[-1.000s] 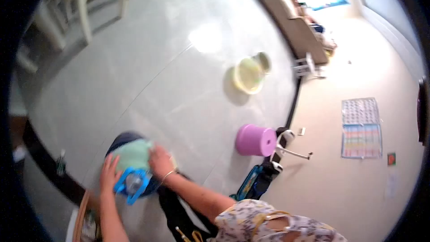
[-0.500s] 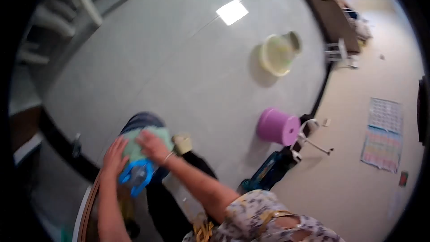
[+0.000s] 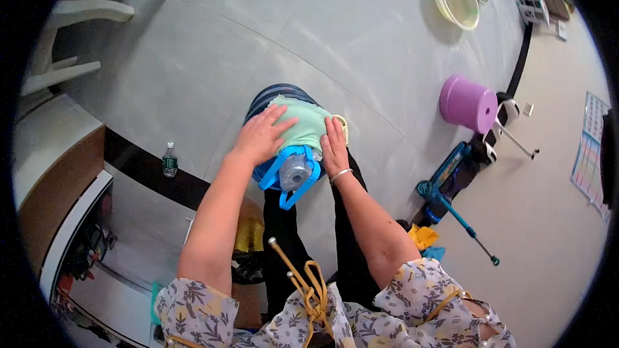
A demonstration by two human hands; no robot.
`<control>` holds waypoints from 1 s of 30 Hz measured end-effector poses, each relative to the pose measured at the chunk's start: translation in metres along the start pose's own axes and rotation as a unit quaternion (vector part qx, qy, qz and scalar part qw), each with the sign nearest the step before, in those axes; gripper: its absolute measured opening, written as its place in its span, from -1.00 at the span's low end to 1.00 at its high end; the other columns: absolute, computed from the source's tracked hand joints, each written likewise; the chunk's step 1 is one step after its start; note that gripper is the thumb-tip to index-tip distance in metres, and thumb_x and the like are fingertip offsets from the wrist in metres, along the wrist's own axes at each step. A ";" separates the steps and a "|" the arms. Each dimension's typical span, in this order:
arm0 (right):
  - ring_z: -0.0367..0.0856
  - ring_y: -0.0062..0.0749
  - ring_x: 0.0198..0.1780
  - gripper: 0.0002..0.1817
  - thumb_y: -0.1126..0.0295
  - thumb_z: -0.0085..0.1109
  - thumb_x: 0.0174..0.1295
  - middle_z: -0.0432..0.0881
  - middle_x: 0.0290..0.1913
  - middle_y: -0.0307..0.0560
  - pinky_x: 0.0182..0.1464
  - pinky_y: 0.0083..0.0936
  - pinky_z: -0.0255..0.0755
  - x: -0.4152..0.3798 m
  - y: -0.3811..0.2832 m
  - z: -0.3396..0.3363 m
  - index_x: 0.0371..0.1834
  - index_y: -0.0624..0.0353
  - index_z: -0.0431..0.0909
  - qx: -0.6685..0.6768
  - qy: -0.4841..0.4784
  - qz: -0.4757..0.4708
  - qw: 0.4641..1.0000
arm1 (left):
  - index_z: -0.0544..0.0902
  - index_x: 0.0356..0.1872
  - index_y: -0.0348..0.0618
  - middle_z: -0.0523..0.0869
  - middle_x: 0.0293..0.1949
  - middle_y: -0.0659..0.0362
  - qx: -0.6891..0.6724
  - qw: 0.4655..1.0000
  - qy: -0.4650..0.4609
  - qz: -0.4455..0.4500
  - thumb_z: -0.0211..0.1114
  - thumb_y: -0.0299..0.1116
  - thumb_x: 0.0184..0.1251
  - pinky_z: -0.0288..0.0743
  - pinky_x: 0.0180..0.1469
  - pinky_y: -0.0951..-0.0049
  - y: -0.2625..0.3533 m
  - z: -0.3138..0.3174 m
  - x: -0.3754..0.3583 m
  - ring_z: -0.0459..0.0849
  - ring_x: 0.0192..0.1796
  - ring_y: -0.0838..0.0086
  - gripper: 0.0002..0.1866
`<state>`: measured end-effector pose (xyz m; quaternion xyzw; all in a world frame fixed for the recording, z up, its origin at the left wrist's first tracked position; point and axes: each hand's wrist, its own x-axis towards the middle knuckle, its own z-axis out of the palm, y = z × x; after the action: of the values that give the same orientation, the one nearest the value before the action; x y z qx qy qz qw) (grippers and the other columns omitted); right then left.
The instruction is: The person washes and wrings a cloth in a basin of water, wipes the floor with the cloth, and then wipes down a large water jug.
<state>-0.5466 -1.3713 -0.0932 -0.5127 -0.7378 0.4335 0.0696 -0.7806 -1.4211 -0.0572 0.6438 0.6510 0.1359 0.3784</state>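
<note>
A large blue ribbed water jug (image 3: 278,92) is in front of my legs, its clear neck and cap (image 3: 296,174) facing me. A bright blue carrying handle (image 3: 289,201) loops around the neck. Across the jug's side lies a pale green cloth (image 3: 308,119). My left hand (image 3: 260,136) rests on the cloth's left part with its fingers spread. On the right edge of the cloth, my right hand (image 3: 334,147) presses flat, fingers stretched out. Part of the jug is hidden under the cloth and hands.
A small water bottle (image 3: 169,160) stands on the floor at left, near a cabinet (image 3: 71,148) and white chair legs (image 3: 90,11). To the right are a purple stool or bucket (image 3: 467,104), a scooter (image 3: 451,203) and the wall. Basins (image 3: 459,0) lie farther off.
My left hand has moved up onto the cloth, and my right hand has shifted from its middle to its right edge. The camera view has turned, placing the jug nearer the centre.
</note>
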 end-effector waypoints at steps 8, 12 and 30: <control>-0.06 0.02 0.49 -0.43 0.27 -0.27 0.38 0.02 0.46 0.22 0.47 -0.25 -0.20 -0.046 0.006 0.027 0.43 0.25 0.09 0.051 0.107 0.146 0.982 | 0.41 0.28 0.22 0.31 0.36 0.11 0.002 1.000 0.000 -0.021 0.29 -0.37 0.14 0.21 0.37 0.17 -0.001 0.008 0.007 0.26 0.39 0.13 -0.39; -0.13 0.03 0.50 -0.41 0.27 -0.31 0.40 -0.08 0.49 0.19 0.48 -0.25 -0.23 -0.068 -0.003 0.043 0.47 0.23 -0.03 0.087 0.148 0.239 0.956 | 0.45 0.24 0.22 0.36 0.33 0.15 0.029 0.999 0.004 -0.037 0.29 -0.29 0.16 0.27 0.32 0.17 0.008 0.007 0.021 0.30 0.36 0.14 -0.45; 0.02 0.11 0.44 -0.33 0.10 -0.21 0.39 0.06 0.43 0.29 0.43 -0.17 -0.09 -0.026 -0.005 0.049 0.41 0.37 0.02 0.095 0.250 0.375 0.888 | 0.34 0.34 0.15 0.26 0.41 0.18 -0.023 0.993 0.087 -0.079 -0.01 -0.02 0.39 -0.08 0.43 0.08 -0.006 0.035 0.015 0.15 0.46 0.26 -0.48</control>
<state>-0.5644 -1.4204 -0.1109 -0.8335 -0.4042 0.3527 0.1327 -0.7601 -1.4190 -0.0891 0.5674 0.7266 0.1761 0.3452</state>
